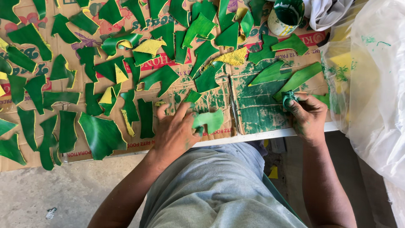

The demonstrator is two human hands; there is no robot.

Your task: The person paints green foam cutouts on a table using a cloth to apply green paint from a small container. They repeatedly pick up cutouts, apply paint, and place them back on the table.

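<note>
My left hand (176,128) rests on the cardboard (253,114) near its front edge, fingers on a light green painted piece (209,120). My right hand (307,115) is closed on a small green-soaked rag or sponge (288,98), paint on its fingers. Just beyond the rag lies a long green leaf-shaped piece (298,78). The cardboard under both hands is smeared with green paint.
Several dark green painted pieces, some with yellow undersides, cover the flattened cardboard to the left (101,135). A paint cup with green paint (286,16) stands at the back right. A clear plastic bag (371,84) bulges on the right. Concrete floor (50,194) lies below the table edge.
</note>
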